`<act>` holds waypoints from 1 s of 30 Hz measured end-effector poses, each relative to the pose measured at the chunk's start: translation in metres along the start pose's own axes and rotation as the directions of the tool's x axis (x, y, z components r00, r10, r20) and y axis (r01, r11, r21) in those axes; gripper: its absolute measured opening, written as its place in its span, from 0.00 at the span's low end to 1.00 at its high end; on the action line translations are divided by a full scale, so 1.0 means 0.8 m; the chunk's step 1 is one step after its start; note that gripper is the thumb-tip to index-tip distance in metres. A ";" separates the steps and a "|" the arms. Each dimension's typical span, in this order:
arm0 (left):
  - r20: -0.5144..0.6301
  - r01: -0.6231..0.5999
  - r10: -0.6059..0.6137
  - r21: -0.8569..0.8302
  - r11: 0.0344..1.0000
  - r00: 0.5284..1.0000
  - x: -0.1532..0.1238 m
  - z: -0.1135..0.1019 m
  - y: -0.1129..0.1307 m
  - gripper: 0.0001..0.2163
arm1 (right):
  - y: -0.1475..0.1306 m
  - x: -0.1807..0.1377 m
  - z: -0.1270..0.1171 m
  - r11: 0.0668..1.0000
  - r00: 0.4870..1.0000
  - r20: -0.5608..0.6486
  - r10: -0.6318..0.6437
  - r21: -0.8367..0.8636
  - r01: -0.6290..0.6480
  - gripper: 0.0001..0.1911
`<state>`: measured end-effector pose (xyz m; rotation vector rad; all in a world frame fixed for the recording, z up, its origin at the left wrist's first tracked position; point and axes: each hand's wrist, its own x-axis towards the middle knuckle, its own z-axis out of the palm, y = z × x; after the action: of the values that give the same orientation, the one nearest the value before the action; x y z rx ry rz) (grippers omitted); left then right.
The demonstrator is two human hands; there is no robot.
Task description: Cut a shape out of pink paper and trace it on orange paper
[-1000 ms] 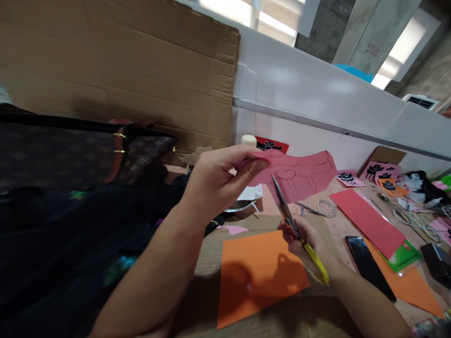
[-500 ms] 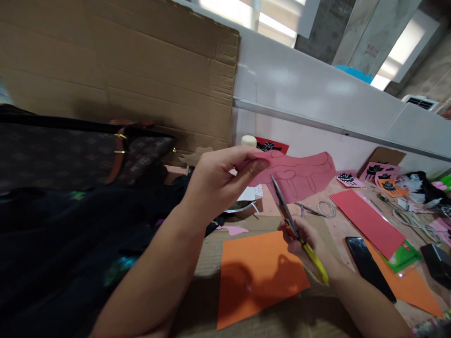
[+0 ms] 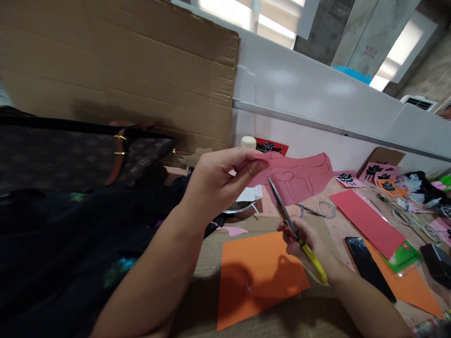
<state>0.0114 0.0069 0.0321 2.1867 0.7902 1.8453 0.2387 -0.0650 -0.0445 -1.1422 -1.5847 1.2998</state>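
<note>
Between thumb and fingers, my left hand [image 3: 229, 176] pinches the left end of a pink sheet of paper [image 3: 299, 176]. Drawn outlines, among them a heart shape and long narrow strips, run across the sheet. My right hand [image 3: 305, 237] is closed around the handles of scissors [image 3: 286, 218] with yellow and orange grips. Their blades point up and to the left, meeting the lower left part of the paper close to my left thumb. Below both hands an orange sheet [image 3: 260, 277] lies flat on cardboard.
On the right are a red sheet [image 3: 366, 220], a black phone [image 3: 369, 267], a green packet [image 3: 403, 256] and wire coils [image 3: 327, 209]. Decorated cards [image 3: 382, 173] stand behind. A brown patterned bag [image 3: 70, 155] and a large cardboard panel [image 3: 123, 65] occupy the left.
The scissors' tips have shifted slightly left along the paper, and the blades look closer together. The paper's free right end has tilted a little. My left hand has barely moved.
</note>
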 end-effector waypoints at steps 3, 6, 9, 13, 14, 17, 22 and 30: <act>-0.002 -0.035 0.035 -0.031 0.999 0.999 0.000 0.000 0.000 0.08 | -0.001 0.000 0.000 1.000 1.000 0.009 0.001 0.011 -0.001 0.16; 0.002 -0.023 0.023 -0.025 0.999 1.000 0.000 0.000 0.001 0.07 | -0.003 -0.001 0.001 1.000 1.000 0.000 0.008 0.023 -0.008 0.16; 0.005 -0.006 0.006 -0.007 1.000 1.000 -0.001 0.000 0.002 0.06 | -0.002 -0.002 0.000 1.000 1.000 0.004 0.007 0.028 -0.007 0.15; 0.003 -0.015 0.015 -0.026 1.000 1.000 -0.002 0.000 0.001 0.05 | 0.010 0.000 -0.003 1.000 1.000 0.021 -0.017 0.024 0.016 0.14; 0.003 -0.012 0.012 -0.031 0.999 1.000 -0.002 0.001 0.001 0.05 | 0.014 0.000 -0.003 0.999 0.999 0.022 -0.023 0.023 0.023 0.14; 0.000 -0.002 0.002 -0.036 0.999 1.000 -0.002 0.001 0.001 0.06 | 0.022 0.002 -0.005 0.999 0.999 0.020 -0.031 0.017 0.031 0.15; -0.002 -0.005 0.005 -0.033 0.999 1.000 -0.002 0.001 0.000 0.05 | 0.028 0.003 -0.006 0.999 0.999 0.015 -0.040 0.009 0.040 0.16; 0.006 0.003 -0.003 -0.051 0.999 1.000 -0.002 0.001 -0.002 0.09 | 0.022 0.001 -0.007 1.000 0.999 0.020 -0.025 0.003 0.025 0.15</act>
<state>0.0118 0.0077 0.0295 2.1577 0.7366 1.8364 0.2468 -0.0611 -0.0606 -1.1076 -1.6058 1.3007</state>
